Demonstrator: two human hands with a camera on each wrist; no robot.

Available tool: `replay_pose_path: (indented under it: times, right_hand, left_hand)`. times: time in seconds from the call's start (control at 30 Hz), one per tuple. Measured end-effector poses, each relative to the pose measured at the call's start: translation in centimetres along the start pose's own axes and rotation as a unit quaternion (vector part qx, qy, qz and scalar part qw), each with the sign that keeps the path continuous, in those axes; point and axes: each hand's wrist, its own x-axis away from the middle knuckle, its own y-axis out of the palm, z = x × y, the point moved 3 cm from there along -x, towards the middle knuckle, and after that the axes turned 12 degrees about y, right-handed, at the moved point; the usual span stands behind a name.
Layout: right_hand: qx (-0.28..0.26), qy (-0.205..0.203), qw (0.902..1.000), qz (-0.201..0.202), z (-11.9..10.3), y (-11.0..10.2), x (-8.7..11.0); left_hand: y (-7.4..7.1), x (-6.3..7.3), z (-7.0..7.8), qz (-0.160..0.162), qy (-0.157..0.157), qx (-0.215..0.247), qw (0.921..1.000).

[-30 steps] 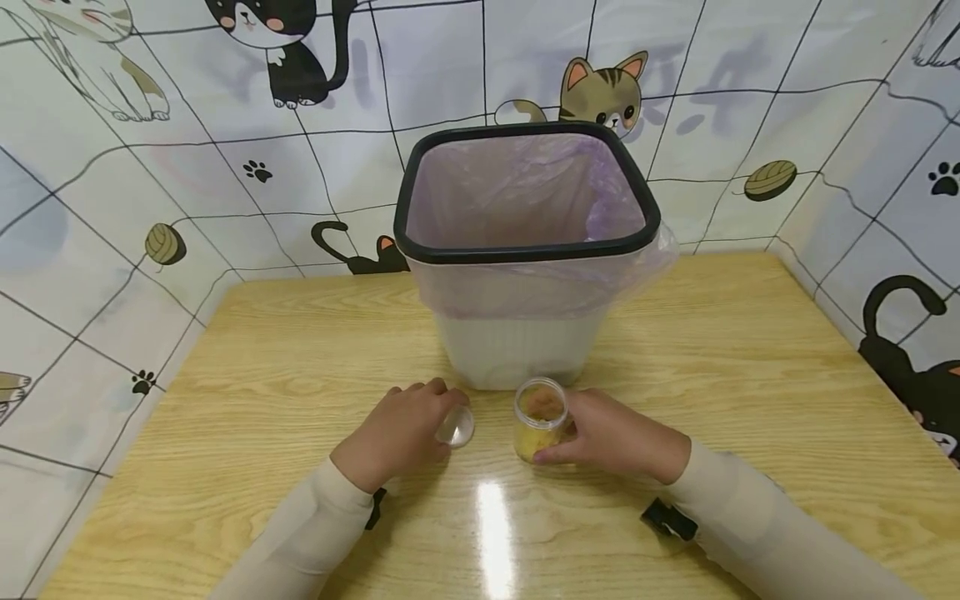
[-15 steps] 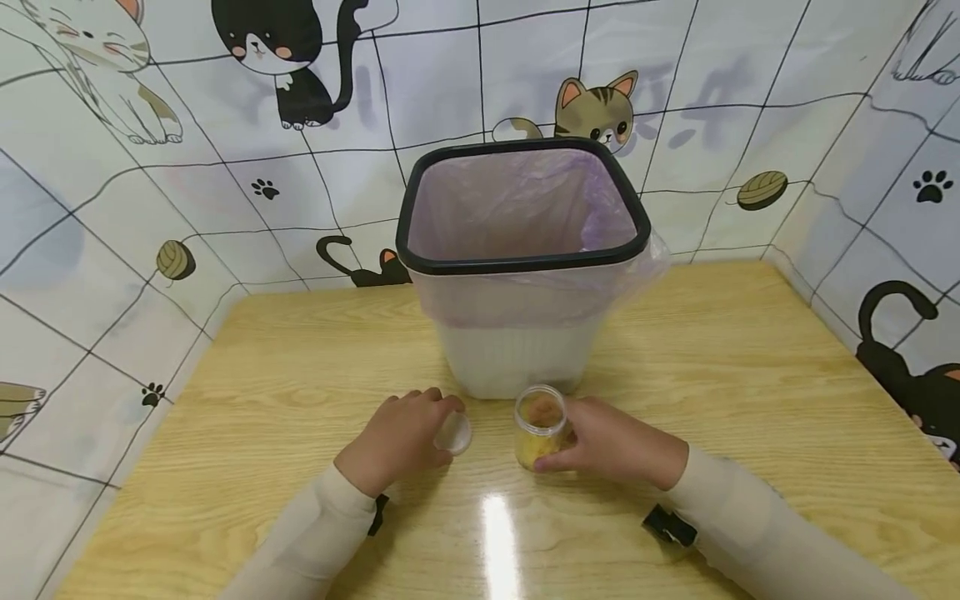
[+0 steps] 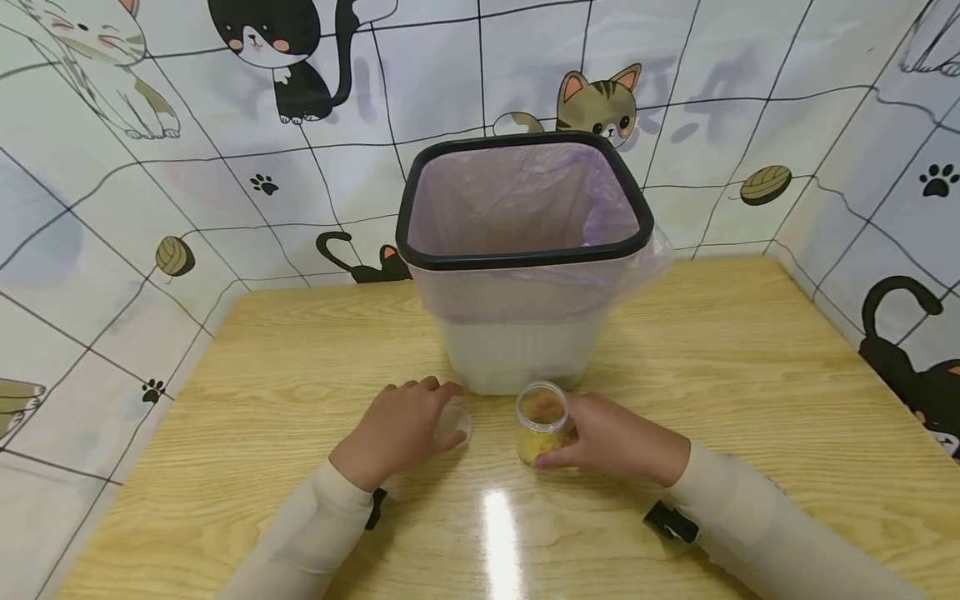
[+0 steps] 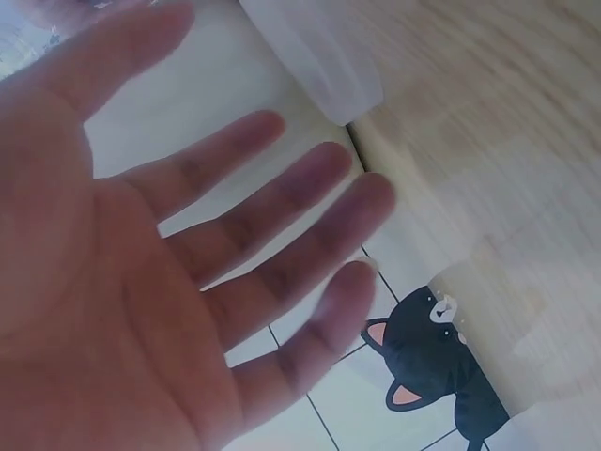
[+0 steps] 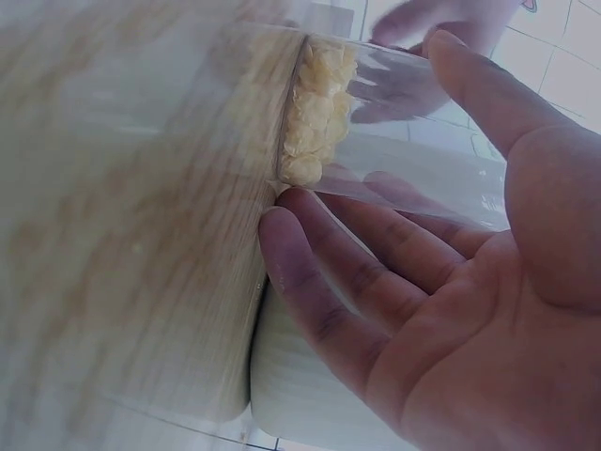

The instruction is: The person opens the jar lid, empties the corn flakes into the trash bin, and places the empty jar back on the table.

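Note:
On the table in front of the bin stands a clear round jar (image 3: 542, 433), its top uncovered, with small pale yellow pieces (image 5: 319, 113) in its bottom part. My right hand (image 3: 611, 437) grips the jar from the right, thumb on the near side and fingers round the far side. To the jar's left lies a clear round lid (image 3: 460, 425), partly hidden by my left hand (image 3: 397, 433). The left thumb and fingers are spread apart over the lid. In the left wrist view those fingers (image 4: 310, 216) are extended, and nothing shows in the palm.
A white bin (image 3: 517, 350) with a black rim and a purple liner bag stands behind both hands, close to the jar. The wooden table (image 3: 300, 350) ends at walls covered with cat-print sheeting (image 3: 442, 75) on the back, left and right.
My left thumb and fingers have spread apart and let go of the lid, which stays on the table. The right hand keeps its hold on the jar in the same place.

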Motion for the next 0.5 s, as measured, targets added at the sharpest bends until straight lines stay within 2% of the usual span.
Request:
replay_pose_path:
  times: [0.27,0.5]
  right_hand:
    - [-0.002,0.000,1.0000,-0.001,0.0,-0.1,-0.1]
    - [-0.006,0.006,0.9999,-0.009,0.2,0.0,-0.1]
  left_hand:
    - [-1.3,-0.5,-0.5,0.082,0.017,-0.023,0.9962]
    - [-2.4,-0.6,-1.1,0.186,0.017,-0.028,0.9821]
